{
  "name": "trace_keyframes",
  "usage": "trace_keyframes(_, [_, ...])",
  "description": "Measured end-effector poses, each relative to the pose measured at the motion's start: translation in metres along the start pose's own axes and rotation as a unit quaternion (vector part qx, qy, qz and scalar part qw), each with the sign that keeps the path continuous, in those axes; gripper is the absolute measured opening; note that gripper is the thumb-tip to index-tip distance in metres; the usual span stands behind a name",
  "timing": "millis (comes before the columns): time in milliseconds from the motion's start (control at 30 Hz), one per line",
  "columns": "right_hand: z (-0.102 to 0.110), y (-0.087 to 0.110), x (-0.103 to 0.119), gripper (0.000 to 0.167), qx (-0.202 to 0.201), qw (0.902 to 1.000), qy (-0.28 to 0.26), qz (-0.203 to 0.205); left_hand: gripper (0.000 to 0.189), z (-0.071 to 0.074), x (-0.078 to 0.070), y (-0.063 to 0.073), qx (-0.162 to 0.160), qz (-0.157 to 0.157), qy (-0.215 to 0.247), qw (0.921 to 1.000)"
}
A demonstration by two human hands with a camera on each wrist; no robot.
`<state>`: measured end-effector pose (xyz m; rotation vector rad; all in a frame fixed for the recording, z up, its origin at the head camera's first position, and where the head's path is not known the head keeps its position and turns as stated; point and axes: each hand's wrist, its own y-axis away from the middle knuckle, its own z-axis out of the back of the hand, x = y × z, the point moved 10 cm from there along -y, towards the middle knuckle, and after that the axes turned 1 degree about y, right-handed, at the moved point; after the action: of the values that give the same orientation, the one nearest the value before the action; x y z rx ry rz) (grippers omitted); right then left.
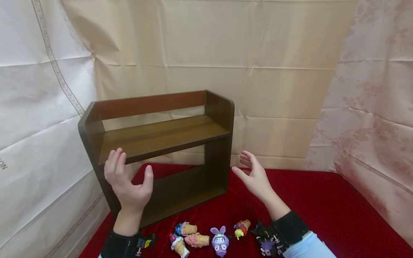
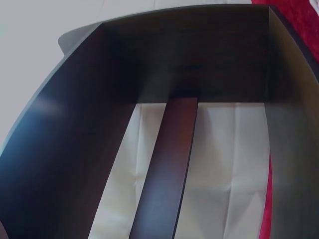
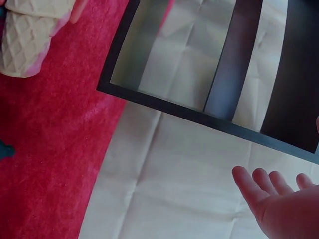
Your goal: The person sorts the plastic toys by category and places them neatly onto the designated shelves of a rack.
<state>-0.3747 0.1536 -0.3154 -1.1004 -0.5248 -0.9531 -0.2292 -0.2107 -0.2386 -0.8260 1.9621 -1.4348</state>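
Observation:
A dark brown two-tier wooden shelf stands upright on the red cloth, and its inner panels fill the left wrist view. My left hand is raised in front of its left end, fingers pointing up and thumb apart, overlapping the shelf in the head view. Beyond the right end panel, my right hand hovers with relaxed, slightly bent fingers and nothing in them. The right wrist view has this hand beside the shelf's dark edge, with a gap between them.
Ice-cream-cone toys lie in front of the shelf. Beside them are a purple rabbit-eared figure, a small red toy and a black-and-purple figure near the right wrist. Creased cloth hangs behind and at both sides.

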Motion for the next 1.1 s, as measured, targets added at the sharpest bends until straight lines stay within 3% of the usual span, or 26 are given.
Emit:
trace_keyframes(167, [-0.005, -0.009, -0.013, 0.071, 0.001, 0.9999, 0.003, -0.011, 0.073, 0.007, 0.018, 0.001, 0.006, 0.03, -0.033, 0.999])
trace_keyframes(500, [-0.013, -0.02, -0.026, 0.076, 0.005, 0.9995, 0.005, -0.03, 0.077, 0.024, 0.03, -0.012, -0.033, 0.045, -0.046, 0.9974])
trace_keyframes(700, [-0.016, -0.03, -0.033, 0.079, 0.013, 0.9984, 0.014, -0.053, 0.094, 0.026, 0.041, -0.022, 0.012, 0.068, -0.034, 0.997])
trace_keyframes(867, [-0.019, -0.038, -0.036, 0.079, 0.018, 0.9978, 0.016, -0.061, 0.109, 0.026, 0.058, -0.026, 0.057, 0.11, -0.034, 0.9917])
trace_keyframes(933, [-0.022, -0.041, -0.037, 0.079, 0.022, 0.9976, 0.016, -0.064, 0.112, 0.026, 0.069, -0.025, 0.08, 0.14, -0.041, 0.9861])
trace_keyframes(1100, [-0.028, -0.048, -0.041, 0.08, 0.028, 0.997, 0.022, -0.069, 0.126, 0.027, 0.092, -0.015, 0.141, 0.216, -0.07, 0.9635])
